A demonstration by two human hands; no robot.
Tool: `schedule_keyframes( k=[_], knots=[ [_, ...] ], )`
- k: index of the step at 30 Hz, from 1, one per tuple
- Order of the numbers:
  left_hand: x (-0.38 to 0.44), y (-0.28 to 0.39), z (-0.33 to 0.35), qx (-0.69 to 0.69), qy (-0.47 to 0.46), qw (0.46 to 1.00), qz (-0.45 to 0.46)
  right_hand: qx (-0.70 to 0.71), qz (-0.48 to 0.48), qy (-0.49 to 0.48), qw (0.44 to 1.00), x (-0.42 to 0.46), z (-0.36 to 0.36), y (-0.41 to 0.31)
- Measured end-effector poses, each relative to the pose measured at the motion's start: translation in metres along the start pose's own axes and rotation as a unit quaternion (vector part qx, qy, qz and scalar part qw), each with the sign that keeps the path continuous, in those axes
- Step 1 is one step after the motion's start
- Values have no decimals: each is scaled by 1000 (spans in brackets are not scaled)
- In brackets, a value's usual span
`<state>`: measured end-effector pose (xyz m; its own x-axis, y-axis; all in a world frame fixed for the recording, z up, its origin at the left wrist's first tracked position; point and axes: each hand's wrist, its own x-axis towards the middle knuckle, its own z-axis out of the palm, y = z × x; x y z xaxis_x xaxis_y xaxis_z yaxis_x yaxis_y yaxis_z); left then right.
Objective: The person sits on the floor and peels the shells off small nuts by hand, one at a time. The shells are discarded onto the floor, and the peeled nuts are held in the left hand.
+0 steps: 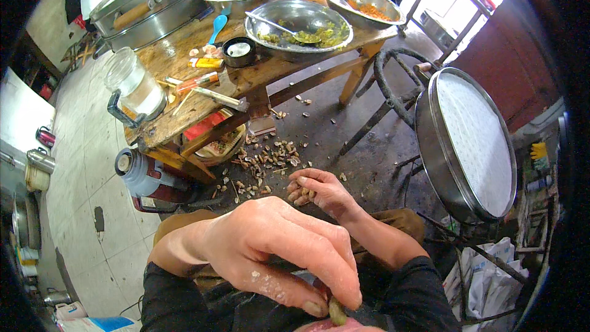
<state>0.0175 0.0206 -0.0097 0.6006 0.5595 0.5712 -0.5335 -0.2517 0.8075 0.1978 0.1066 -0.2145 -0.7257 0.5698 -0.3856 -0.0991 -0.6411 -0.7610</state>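
My left hand [272, 253], dusted with white powder, is raised close to the camera. Its thumb and forefinger pinch a peanut in its shell [337, 311] at the bottom edge, beside what looks like a lip. Lower and further off, my right hand [325, 193] holds several unshelled peanuts [300, 193] in curled fingers. Beyond both hands, peanut shells [272, 159] lie scattered on the dark floor.
A wooden table [184, 122] bears a glass jar [136, 85], metal bowls [299, 27] and a large steamer [156, 4]. A thermos [147, 175] stands by its leg. At right a round steamer tray [474, 143] leans on a metal frame. People are in the background.
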Motion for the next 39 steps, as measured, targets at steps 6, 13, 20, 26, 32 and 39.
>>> schedule_keyframes(
  k=[6,13,20,26,32,39],
  knots=[
    [-3,-2,-1,-16,-17,1000,14,-15,1,7,1000,1,5,-3],
    [-2,-1,3,-43,-39,998,15,-5,14,16,1000,0,8,-3],
    [-2,-5,4,-68,-48,996,35,-13,9,10,1000,0,7,-4],
    [2,-3,-2,-47,-62,997,-16,-1,6,0,1000,4,0,2],
    [-4,-11,4,-23,-54,997,55,-27,6,11,1000,-1,4,-2],
    [-1,-9,4,-28,-37,997,66,-19,4,6,1000,2,-1,3]
  ],
)
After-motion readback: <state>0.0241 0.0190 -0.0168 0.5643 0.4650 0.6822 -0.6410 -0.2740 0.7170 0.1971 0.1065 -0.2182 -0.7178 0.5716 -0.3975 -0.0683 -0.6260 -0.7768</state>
